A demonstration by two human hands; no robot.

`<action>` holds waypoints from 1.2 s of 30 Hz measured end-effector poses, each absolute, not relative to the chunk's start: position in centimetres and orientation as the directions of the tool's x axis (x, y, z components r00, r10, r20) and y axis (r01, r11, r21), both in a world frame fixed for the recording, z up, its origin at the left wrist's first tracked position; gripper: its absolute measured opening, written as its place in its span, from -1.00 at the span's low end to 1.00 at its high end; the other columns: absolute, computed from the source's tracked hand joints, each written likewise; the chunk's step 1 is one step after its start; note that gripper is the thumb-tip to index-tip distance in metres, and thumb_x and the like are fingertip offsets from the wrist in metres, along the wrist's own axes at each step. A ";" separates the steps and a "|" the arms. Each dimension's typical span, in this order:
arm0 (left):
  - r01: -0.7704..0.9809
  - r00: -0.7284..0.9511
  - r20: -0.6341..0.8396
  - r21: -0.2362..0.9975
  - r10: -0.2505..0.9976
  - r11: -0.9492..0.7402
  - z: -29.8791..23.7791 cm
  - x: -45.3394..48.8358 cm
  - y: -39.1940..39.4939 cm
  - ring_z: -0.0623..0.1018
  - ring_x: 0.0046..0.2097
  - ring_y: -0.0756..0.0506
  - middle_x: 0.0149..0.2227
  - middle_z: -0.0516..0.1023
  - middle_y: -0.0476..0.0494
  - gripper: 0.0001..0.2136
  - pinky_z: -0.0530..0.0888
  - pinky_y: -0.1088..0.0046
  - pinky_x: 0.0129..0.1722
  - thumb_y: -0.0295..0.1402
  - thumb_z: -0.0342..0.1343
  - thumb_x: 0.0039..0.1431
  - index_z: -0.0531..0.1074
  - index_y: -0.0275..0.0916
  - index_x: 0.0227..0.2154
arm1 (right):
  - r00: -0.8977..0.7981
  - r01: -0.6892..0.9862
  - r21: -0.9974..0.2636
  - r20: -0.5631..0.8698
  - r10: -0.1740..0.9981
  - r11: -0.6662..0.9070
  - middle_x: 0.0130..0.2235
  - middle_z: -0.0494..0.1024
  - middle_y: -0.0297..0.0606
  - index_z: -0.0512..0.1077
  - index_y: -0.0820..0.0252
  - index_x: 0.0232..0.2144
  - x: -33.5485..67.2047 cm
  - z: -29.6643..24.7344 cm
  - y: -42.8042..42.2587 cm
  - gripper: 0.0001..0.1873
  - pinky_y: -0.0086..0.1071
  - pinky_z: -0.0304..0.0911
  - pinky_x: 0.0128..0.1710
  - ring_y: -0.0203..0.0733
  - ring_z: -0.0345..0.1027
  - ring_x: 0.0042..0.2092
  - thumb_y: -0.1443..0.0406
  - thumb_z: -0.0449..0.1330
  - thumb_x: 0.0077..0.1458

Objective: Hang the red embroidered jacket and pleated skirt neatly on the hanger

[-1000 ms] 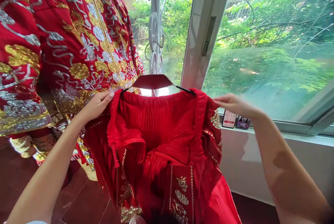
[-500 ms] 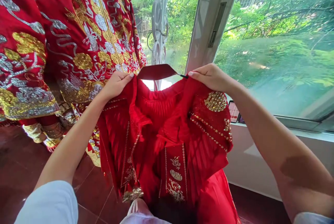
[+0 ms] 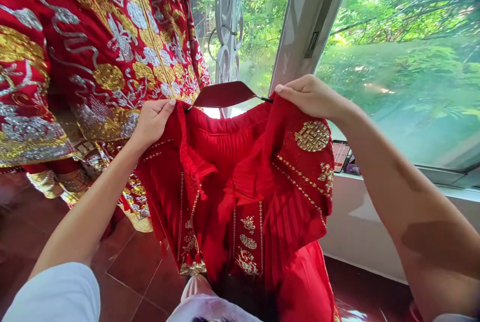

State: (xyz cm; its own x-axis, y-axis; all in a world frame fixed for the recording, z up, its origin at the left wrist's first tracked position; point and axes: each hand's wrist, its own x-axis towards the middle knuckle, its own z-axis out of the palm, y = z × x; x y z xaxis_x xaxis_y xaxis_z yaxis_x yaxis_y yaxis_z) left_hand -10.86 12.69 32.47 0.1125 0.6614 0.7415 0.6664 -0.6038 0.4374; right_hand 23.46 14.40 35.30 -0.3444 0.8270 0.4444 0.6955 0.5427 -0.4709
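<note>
A red pleated skirt (image 3: 288, 212) with gold embroidery and beaded trim hangs in front of me, its gathered waistband uppermost. My left hand (image 3: 153, 119) pinches the waistband's left end between thumb and fingers. At the other end, my right hand (image 3: 313, 97) grips the waistband beside a black-tipped wire arm of the hanger. The dark red hanger (image 3: 225, 95) spans the opening between my hands, its metal hook rising toward a white scrollwork stand. Folds of cloth hide part of the skirt's inside.
At left hangs a red jacket (image 3: 112, 57) heavily embroidered in gold and silver. A scrolled metal stand (image 3: 224, 27) is by the window (image 3: 390, 82). Phone-like devices (image 3: 340, 156) lie on the sill behind my right arm. Dark red tiles (image 3: 135, 262) cover the floor.
My hands have moved apart, the left one outward to the left, spreading the waistband wider. Both hands and the hanger sit slightly higher in view.
</note>
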 end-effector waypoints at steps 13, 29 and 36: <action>0.897 -0.055 0.757 0.324 0.651 -0.300 8.0 -5.1 1.7 0.55 -0.43 -0.08 -0.42 0.55 -0.13 -0.75 0.51 0.37 -0.44 -0.24 -0.05 0.22 0.50 -0.22 -0.30 | 0.294 0.789 -0.596 0.582 0.758 0.151 -0.61 0.37 -0.24 0.33 0.16 -0.47 17.4 15.5 3.0 -0.56 -0.34 0.06 -0.53 -0.18 0.19 -0.57 -0.09 0.07 0.05; 0.914 0.152 0.426 0.282 0.892 -0.290 0.8 5.2 -0.4 0.57 -0.37 -0.11 -0.40 0.57 -0.13 -0.85 0.44 0.48 -0.43 -0.57 0.09 -0.03 0.48 -0.24 -0.41 | -0.109 0.911 -0.151 0.809 0.577 0.384 -0.62 0.32 -0.36 0.26 0.22 -0.65 12.7 19.0 5.0 -0.72 -0.43 -0.17 -0.53 -0.38 0.05 -0.58 0.36 0.10 0.09; 0.915 -0.069 0.186 0.402 0.980 -0.012 0.5 0.6 1.5 0.60 -0.18 -0.19 -0.14 0.57 -0.29 -0.78 0.48 0.40 -0.27 -0.38 0.06 0.18 0.45 -0.27 -0.12 | 0.210 0.873 -0.374 0.868 0.451 0.313 -0.26 0.53 -0.13 0.38 0.22 -0.25 14.0 13.4 2.9 -0.83 -0.31 0.26 -0.27 -0.12 0.39 -0.23 0.24 0.17 0.13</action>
